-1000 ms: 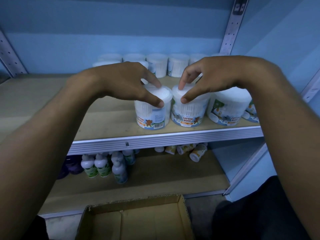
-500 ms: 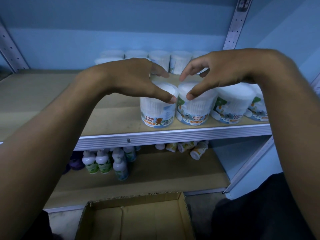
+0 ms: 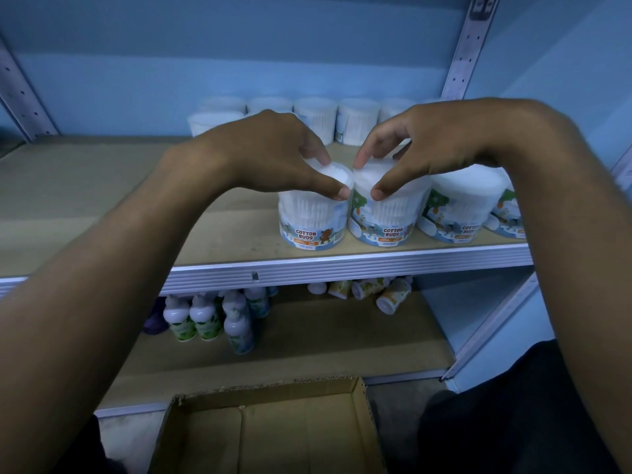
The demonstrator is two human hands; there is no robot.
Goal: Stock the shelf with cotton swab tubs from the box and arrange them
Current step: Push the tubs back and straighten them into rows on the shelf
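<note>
Several round cotton swab tubs stand in a front row on the wooden shelf [image 3: 102,206]. My left hand [image 3: 273,155] grips the lid rim of the leftmost front tub [image 3: 311,227] between thumb and fingers. Beside it, my right hand [image 3: 420,148] grips the lid of the second front tub [image 3: 386,224] the same way. Both tubs stand upright and touch each other, their "COTTON BUDS" labels facing me. More tubs [image 3: 458,213] continue to the right. A back row of tubs [image 3: 314,114] lines the wall. The cardboard box [image 3: 266,432] sits open below, and what shows of its inside holds no tubs.
The shelf's left half shows bare wood. Its metal front edge [image 3: 342,268] runs across the view. The lower shelf holds small white bottles [image 3: 208,319] at left and tipped small containers [image 3: 372,292] at right. A perforated upright [image 3: 468,46] stands at the back right.
The leftmost tub has turned so its label faces forward instead of its barcode. Both hands stay on the two tub lids.
</note>
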